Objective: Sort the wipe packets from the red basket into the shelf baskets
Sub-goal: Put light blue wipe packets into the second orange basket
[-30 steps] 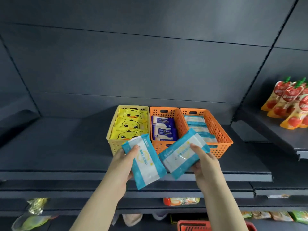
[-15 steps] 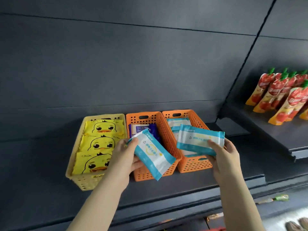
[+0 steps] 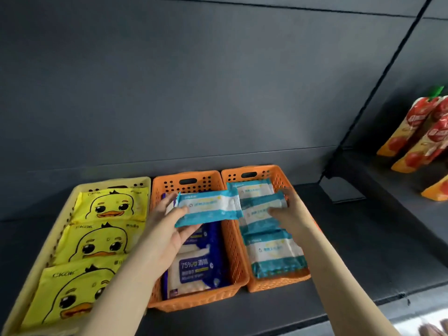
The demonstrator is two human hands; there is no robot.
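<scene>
Three baskets sit side by side on a dark shelf [image 3: 351, 251]. The left hand [image 3: 169, 231] grips a teal packet [image 3: 208, 207] by its left end, thumb on top, holding it level above the middle basket [image 3: 232, 253], which holds blue packets [image 3: 194, 270]. The right hand [image 3: 289, 212] reaches into the right basket [image 3: 278, 283] and pinches a second teal packet [image 3: 260, 210] by its right end, low over the other teal packets [image 3: 271, 253] lying there. The yellow basket [image 3: 109, 184] holds duck packets [image 3: 109, 207]. Red pouches [image 3: 424, 132] stand on the next shelf.
</scene>
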